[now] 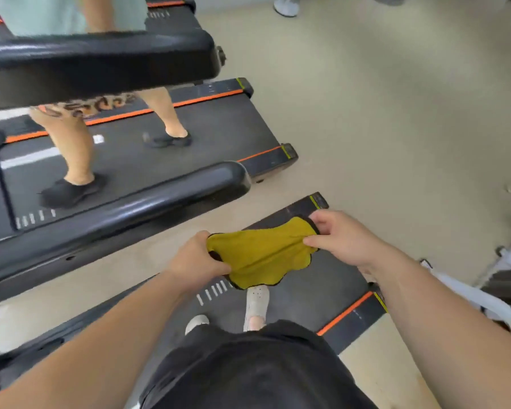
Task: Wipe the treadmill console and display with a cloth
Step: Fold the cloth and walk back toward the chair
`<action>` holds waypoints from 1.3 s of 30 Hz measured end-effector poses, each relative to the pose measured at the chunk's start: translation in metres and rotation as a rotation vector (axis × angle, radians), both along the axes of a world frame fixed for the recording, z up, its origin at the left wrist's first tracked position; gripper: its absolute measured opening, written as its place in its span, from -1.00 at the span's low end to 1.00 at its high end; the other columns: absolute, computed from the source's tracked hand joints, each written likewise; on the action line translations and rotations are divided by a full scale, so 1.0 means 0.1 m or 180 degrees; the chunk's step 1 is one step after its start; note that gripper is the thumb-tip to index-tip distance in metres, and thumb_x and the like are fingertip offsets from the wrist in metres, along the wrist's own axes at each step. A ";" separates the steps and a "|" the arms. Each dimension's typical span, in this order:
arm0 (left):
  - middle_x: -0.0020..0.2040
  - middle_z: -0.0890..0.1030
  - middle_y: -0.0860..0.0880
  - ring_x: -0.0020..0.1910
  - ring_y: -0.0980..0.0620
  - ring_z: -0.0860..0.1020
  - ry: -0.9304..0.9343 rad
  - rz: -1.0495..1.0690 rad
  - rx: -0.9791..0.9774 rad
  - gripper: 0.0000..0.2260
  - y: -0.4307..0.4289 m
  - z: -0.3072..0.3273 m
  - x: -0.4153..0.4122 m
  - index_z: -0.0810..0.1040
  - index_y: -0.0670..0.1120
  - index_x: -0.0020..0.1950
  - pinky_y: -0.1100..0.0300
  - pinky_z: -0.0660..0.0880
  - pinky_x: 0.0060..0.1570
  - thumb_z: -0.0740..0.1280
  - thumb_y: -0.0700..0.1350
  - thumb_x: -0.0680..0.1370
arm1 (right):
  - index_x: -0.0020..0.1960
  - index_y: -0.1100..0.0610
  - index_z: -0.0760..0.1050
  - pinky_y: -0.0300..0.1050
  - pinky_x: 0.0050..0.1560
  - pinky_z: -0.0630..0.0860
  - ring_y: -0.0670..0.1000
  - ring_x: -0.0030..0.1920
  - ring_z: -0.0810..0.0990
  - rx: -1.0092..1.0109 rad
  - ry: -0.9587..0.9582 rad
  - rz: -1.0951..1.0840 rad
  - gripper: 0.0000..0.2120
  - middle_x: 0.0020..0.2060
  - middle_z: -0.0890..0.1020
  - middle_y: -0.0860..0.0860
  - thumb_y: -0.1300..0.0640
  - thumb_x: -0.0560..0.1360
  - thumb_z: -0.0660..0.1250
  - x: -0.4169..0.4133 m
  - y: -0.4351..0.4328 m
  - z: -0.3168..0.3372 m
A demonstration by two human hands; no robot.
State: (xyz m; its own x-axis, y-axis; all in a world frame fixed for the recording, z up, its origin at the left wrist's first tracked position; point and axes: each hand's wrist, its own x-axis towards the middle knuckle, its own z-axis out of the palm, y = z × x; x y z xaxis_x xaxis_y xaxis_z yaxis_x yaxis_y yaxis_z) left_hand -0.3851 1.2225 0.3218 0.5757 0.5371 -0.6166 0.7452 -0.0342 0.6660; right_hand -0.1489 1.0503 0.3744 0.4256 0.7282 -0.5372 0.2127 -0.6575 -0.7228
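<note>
Loosely draped yellow cloth [260, 252], black-edged, soft; left hand [196, 259], right hand [341, 237] pinching opposite edges.

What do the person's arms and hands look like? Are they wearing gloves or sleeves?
No gloves and no sleeves in view. The left hand and right hand are bare, and both forearms are uncovered right down to the picture's edge. I see no watch, ring or bracelet.
</note>
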 end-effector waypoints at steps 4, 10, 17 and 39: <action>-0.17 0.67 -0.17 -0.19 -0.18 0.66 -0.0175 -0.0243 -0.0245 -0.58 -0.11 0.14 0.52 0.54 -0.11 0.00 -0.06 0.63 -0.17 0.57 -0.17 0.20 | -0.07 0.14 0.56 -0.23 -0.13 0.58 -0.05 -0.24 0.69 0.0279 -0.0191 -0.0950 -0.81 -0.23 0.74 0.04 0.39 0.50 0.47 0.17 -0.62 0.11; -0.11 0.62 -0.22 -0.22 -0.13 0.62 -0.0128 0.0349 -0.1135 -0.73 -0.45 0.16 1.51 0.49 -0.17 0.07 0.04 0.57 -0.18 0.45 -0.36 0.44 | 0.05 0.09 0.58 -0.01 -0.14 0.61 0.08 -0.20 0.68 0.0725 -0.0090 -0.2325 -0.80 -0.24 0.69 0.15 0.31 0.52 0.49 0.61 -1.47 0.08; -0.07 0.60 -0.17 -0.24 -0.06 0.65 -0.0714 0.1417 -0.2212 -0.83 -1.30 0.09 2.84 0.43 -0.06 0.08 0.03 0.60 -0.15 0.25 -0.33 0.61 | -0.10 0.07 0.63 -0.09 -0.21 0.58 0.02 -0.19 0.62 0.1090 -0.0345 -0.3329 -0.83 -0.23 0.69 0.03 0.33 0.55 0.43 1.36 -2.37 0.03; -0.19 0.57 0.17 -0.22 0.17 0.53 -0.0891 -0.3147 0.0462 -0.71 -2.56 0.41 6.24 0.68 0.07 -0.07 0.49 0.38 -0.32 0.42 -0.33 0.44 | -0.12 -0.02 0.72 0.00 0.01 0.64 0.06 0.00 0.67 0.0974 -0.0918 -0.5022 -0.71 -0.02 0.72 0.01 0.32 0.58 0.37 3.46 -3.72 0.08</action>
